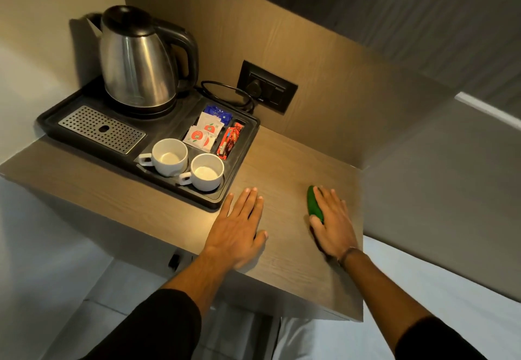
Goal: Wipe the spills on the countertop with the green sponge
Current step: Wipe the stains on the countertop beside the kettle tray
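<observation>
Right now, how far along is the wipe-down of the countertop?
Done: the green sponge is picked up and on the countertop. In hand: the right hand presses it flat near the right edge, while the left hand rests open beside the tray. Left: I can't make out any spills, so remaining wiping is unclear.

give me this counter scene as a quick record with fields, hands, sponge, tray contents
left hand: flat on countertop, holding nothing
right hand: palm pressed over green sponge
sponge position: on countertop, right of tray
tray: black, back left
on tray: kettle, two empty white cups, sachets
spills: none clearly visible
</observation>
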Tool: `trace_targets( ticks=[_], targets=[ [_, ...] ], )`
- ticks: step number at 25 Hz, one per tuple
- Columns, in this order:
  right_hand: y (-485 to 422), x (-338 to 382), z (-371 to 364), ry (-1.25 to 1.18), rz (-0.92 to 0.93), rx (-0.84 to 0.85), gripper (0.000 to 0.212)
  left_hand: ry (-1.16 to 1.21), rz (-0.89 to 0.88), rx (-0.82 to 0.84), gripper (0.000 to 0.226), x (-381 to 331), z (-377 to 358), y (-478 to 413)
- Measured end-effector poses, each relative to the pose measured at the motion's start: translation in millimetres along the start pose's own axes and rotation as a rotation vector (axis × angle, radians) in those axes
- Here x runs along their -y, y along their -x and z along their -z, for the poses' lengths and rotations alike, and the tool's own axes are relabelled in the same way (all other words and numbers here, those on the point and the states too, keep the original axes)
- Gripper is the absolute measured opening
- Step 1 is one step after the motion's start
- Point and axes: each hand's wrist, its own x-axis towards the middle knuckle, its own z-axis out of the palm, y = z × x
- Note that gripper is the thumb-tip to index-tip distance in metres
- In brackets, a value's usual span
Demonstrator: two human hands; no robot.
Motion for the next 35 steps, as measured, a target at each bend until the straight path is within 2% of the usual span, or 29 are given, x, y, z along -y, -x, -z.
trace_targets(
  ticks=[1, 3, 5, 6, 7, 9, 11, 13, 15, 18, 21, 25, 29, 32, 35],
  targets=[
    [3.6, 15.6, -5.6, -0.002, 0.006, 0.000, 0.073, -0.002, 0.001, -0.007, 0.079, -0.4, -1.1, -0.4],
    [37.7, 36.6, -28.4, 0.001, 0.158, 0.037, 0.078, -0.013, 0.002, -0.022, 0.079, 0.7, -3.6, 0.3],
    [87.6, 25.1, -38.3, 0.046, 0.313, 0.068, 0.083, -0.017, 0.004, -0.038, 0.079, 1.9, -5.0, 1.7],
    [97.3, 10.2, -32.2, 0.067, 0.327, 0.056, 0.084, -0.015, -0.001, -0.044, 0.079, 1.9, -5.1, 1.8],
    [94.0, -2.7, -24.2, 0.062, 0.302, 0.043, 0.084, -0.012, -0.006, -0.046, 0.079, 1.7, -5.0, 1.2],
    [70.4, -6.5, -10.8, 0.011, 0.106, 0.012, 0.079, -0.014, -0.008, -0.046, 0.079, 1.5, -5.2, 0.6],
    [56.9, 21.4, -16.6, -0.027, -0.019, -0.034, 0.076, -0.013, 0.003, -0.054, 0.080, 1.5, -6.2, 0.5],
    [75.8, 47.2, -39.1, -0.030, 0.067, -0.022, 0.079, -0.011, 0.000, -0.059, 0.080, 1.3, -6.2, 1.0],
    [111.4, 43.5, -49.6, -0.015, 0.182, 0.008, 0.083, -0.004, -0.014, -0.069, 0.080, 1.7, -5.7, 1.2],
    [110.6, 20.2, -34.0, 0.008, 0.083, -0.026, 0.080, -0.015, -0.018, -0.071, 0.079, 1.9, -6.0, 1.5],
    [93.3, 31.6, -30.8, 0.000, 0.000, -0.009, 0.082, -0.026, -0.010, -0.064, 0.079, 1.7, -7.3, 1.0],
    [89.3, 32.2, -32.1, 0.075, 0.000, 0.067, 0.084, -0.027, -0.010, -0.038, 0.080, 1.8, -5.6, -0.6],
    [84.5, 43.6, -33.6, 0.294, -0.002, 0.008, 0.075, 0.006, 0.012, -0.024, 0.080, -3.7, 2.0, 8.7],
    [101.4, 58.9, -30.0, 0.403, 0.012, 0.003, 0.083, -0.010, 0.031, -0.052, 0.080, -4.1, 12.7, 46.5],
    [135.6, 81.7, -25.3, 0.447, 0.142, -0.045, 0.085, -0.018, 0.088, -0.124, 0.079, -2.5, 23.7, 107.6]
  ],
)
